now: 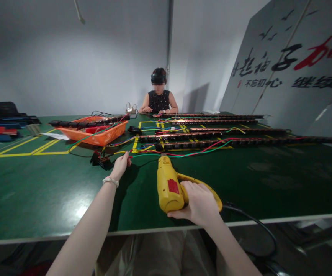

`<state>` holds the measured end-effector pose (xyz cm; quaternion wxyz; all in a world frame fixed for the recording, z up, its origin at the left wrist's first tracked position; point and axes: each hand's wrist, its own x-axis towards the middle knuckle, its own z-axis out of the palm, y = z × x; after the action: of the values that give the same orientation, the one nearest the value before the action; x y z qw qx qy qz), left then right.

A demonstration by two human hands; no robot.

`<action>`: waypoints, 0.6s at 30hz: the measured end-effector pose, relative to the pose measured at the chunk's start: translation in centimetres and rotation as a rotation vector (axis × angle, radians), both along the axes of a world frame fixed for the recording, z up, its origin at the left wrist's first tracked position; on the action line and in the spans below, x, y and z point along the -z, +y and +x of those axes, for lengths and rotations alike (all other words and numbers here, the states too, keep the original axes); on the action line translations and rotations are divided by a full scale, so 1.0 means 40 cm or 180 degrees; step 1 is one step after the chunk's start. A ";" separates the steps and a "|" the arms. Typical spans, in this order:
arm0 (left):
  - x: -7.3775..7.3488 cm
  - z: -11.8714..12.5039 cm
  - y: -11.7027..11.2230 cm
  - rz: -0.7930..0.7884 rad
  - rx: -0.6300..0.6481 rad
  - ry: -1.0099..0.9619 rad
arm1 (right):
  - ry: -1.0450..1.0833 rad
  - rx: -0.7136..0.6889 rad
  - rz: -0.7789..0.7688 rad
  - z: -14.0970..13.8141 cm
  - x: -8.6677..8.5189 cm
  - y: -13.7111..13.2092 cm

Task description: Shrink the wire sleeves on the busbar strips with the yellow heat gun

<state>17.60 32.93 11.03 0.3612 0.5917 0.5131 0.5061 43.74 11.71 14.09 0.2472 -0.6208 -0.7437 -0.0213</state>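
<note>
A yellow heat gun point(168, 184) with a red label lies on its side, low over the green table, its nozzle pointing away from me. My right hand point(198, 201) is closed around its handle. To the left, my left hand point(121, 165) pinches thin wires, with a red end showing at the fingertips. A green wire point(183, 155) runs rightward from near those fingers, past the nozzle. Just left of that hand sits a black connector piece point(100, 160) with wires. Long black and copper-coloured strips point(211, 144) lie beyond the heat gun.
An orange basket point(97, 138) holding dark strips stands at the left back. Across the green table point(53, 191) sits another person point(159, 97), hands on the table. Blue and red folders point(2, 131) are stacked far left. The heat gun's black cord point(252, 216) drops over the front edge.
</note>
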 end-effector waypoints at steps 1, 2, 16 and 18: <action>0.000 0.001 0.002 -0.0054 -0.0029 -0.0118 | 0.0009 0.0030 0.0044 -0.008 0.003 0.000; 0.000 0.001 0.004 -0.0110 -0.0044 -0.0244 | 0.0002 0.0062 0.0110 -0.018 0.007 0.001; -0.013 0.010 -0.006 -0.0188 -0.0109 -0.0120 | -0.0512 -0.0040 0.0592 -0.225 0.045 -0.005; -0.024 0.010 -0.013 -0.0212 -0.0214 0.0088 | -0.0480 -0.0148 0.0566 -0.245 0.039 -0.008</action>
<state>17.99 32.41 12.01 0.3564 0.5688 0.5542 0.4923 33.93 11.39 12.53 0.2450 -0.5757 -0.7695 -0.1281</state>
